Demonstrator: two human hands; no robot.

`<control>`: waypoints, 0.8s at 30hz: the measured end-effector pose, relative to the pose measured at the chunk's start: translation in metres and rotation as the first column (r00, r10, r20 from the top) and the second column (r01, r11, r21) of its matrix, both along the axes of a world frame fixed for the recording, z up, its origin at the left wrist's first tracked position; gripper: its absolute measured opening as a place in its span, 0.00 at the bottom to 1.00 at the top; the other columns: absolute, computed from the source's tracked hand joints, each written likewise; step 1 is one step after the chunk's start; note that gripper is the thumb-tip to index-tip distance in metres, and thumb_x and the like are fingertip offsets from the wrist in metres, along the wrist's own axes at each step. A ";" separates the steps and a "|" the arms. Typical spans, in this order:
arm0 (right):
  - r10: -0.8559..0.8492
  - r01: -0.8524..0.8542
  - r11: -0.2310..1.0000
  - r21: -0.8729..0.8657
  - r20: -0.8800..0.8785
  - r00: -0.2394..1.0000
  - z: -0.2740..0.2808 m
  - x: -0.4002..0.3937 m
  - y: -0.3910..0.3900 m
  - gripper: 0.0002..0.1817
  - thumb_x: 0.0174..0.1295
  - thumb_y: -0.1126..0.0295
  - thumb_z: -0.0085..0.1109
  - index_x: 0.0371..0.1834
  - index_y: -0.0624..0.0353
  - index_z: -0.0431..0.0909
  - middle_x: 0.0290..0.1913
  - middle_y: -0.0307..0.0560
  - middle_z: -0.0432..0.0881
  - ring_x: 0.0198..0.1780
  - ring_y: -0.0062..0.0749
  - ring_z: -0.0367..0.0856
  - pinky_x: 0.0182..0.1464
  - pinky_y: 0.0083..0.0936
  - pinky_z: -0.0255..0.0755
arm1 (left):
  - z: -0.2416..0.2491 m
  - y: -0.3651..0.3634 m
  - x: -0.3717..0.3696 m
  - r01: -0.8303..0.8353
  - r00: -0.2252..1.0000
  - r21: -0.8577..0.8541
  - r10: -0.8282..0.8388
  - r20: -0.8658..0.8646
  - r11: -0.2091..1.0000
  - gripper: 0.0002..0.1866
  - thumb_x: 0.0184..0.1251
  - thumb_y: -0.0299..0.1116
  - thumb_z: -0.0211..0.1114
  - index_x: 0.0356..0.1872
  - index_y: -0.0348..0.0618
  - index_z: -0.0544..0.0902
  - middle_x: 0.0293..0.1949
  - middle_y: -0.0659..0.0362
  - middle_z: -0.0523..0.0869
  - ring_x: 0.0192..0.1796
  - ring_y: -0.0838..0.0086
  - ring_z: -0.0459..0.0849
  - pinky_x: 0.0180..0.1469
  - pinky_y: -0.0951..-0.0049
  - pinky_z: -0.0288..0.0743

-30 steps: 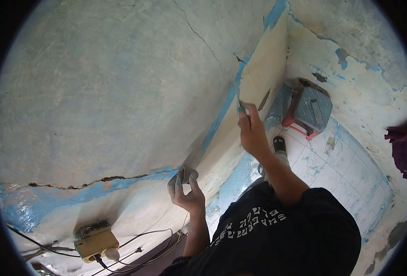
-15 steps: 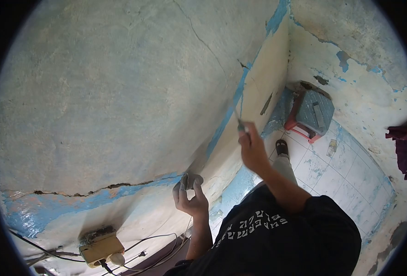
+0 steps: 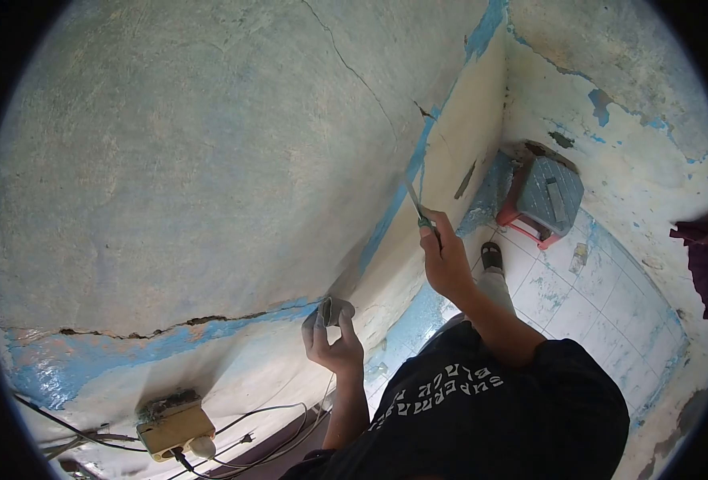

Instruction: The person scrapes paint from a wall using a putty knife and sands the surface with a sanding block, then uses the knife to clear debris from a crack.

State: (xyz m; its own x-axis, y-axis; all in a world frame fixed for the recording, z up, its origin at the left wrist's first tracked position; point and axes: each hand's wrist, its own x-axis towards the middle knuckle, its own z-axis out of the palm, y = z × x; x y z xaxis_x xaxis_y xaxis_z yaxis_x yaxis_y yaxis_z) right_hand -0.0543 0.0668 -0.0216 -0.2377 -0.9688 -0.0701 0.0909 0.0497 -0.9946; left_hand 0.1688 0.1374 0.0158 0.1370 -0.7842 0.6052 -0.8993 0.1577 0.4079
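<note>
My right hand [image 3: 447, 262] is closed round the green handle of a knife [image 3: 412, 196] with a narrow metal blade. The blade's tip is right at the strip of blue paint [image 3: 386, 222] on the wall. Lower down and to the left, my left hand [image 3: 335, 350] pinches a curled grey sheet [image 3: 338, 308] that looks like sandpaper, close to the wall where the blue strip meets a long crack [image 3: 204, 321]. Grey dust covers the fingertips of this hand. Bare grey plaster [image 3: 186, 176] lies above the strip, cream paint below it.
A yellowish power socket box [image 3: 175, 432] with plugs and cables is at the lower left. In the corner a grey and red plastic stool [image 3: 547, 196] stands on the white tiled floor [image 3: 582, 308], which has paint flakes on it. Dark red cloth [image 3: 701, 272] hangs at the right.
The knife and right hand have shifted slightly, and the blade shows more sharply against the blue strip. My left hand keeps its place with the grey sheet.
</note>
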 end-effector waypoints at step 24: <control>-0.033 0.033 0.999 -0.005 -0.053 0.998 0.004 -0.007 -0.009 0.16 0.81 0.65 0.49 0.66 0.57 0.74 0.25 0.52 0.77 0.26 0.37 0.78 0.33 0.35 0.69 | 0.009 -0.001 -0.007 -0.004 1.000 0.013 0.004 -0.013 1.000 0.12 0.64 0.26 0.76 0.47 0.35 0.90 0.45 0.50 0.90 0.46 0.59 0.91 0.47 0.64 0.84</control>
